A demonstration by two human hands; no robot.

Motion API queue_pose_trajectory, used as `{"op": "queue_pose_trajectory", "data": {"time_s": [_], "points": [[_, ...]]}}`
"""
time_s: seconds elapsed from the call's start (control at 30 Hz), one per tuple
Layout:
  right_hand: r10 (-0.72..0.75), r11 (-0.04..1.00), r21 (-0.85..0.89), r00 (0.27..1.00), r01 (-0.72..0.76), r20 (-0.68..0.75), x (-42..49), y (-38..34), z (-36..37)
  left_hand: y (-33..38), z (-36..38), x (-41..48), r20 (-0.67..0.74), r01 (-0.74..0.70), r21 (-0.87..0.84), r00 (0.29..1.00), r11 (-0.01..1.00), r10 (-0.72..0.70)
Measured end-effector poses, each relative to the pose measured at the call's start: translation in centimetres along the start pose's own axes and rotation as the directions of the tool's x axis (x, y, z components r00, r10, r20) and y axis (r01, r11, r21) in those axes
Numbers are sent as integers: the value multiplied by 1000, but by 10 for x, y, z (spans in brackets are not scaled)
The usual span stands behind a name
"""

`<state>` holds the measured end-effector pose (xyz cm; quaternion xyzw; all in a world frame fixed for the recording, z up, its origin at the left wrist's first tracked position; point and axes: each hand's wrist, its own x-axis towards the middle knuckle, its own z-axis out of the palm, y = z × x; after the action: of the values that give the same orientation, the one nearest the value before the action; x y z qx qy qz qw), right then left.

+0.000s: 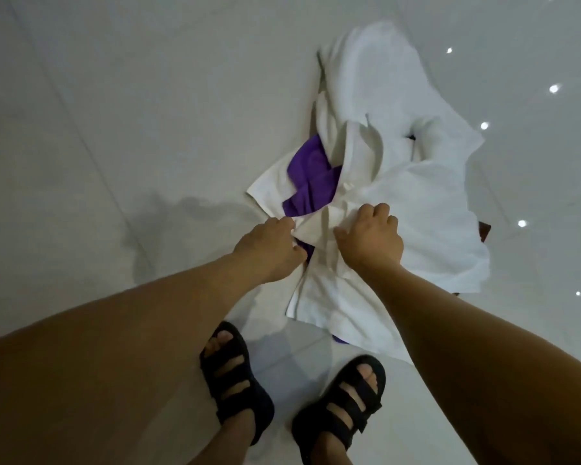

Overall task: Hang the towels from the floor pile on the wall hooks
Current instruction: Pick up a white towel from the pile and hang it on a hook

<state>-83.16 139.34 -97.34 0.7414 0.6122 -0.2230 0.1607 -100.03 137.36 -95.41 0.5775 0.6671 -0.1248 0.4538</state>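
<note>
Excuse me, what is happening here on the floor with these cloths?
A person is bending over a pile of towels on the tiled floor. Both hands, the left hand and the right hand, are gathering a fold of the white towel. A purple towel lies partly under it. The person's feet in black sandals stand close to the pile. No wall hooks are in view, and nothing is hung yet.

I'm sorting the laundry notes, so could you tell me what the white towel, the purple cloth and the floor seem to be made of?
White towel: soft woven cotton by its look, matte, with limp folds where both hands grip it; no pile is discernible. Purple cloth: thinner, smoother fabric, possibly microfibre, creasing finely. Floor: glossy pale tile, shown by grout lines and mirrored ceiling lights.
</note>
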Motion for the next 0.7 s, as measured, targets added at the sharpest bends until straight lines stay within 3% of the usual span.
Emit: {"op": "queue_pose_trajectory", "data": {"time_s": [0.13, 0.33, 0.4, 0.5, 0.63, 0.7], "points": [[17, 1000, 0, 992, -17, -127, 17, 1, 31, -15, 22, 15, 25, 0, -19, 1000, 1000, 0], [36, 952, 307, 996, -10, -78, -11, 12, -12, 0, -2, -24, 52, 20, -54, 998, 998, -17], [76, 883, 468, 994, -30, -80, -37, 14, -49, 18, -29, -48, 5, -16, -76, 1000, 997, 16], [99, 700, 714, 987, 21, -127, -81, 7, -122, 49, -84, -91, -78, -71, -135, 995, 988, 61], [-127, 514, 839, 983, 178, -130, -135, -24, -241, 94, -172, -166, -181, -167, -140, 973, 976, 141], [-317, 497, 827, 942, 263, -110, -160, -42, -303, 114, -218, -210, -229, -274, -156, 945, 949, 235]]}}
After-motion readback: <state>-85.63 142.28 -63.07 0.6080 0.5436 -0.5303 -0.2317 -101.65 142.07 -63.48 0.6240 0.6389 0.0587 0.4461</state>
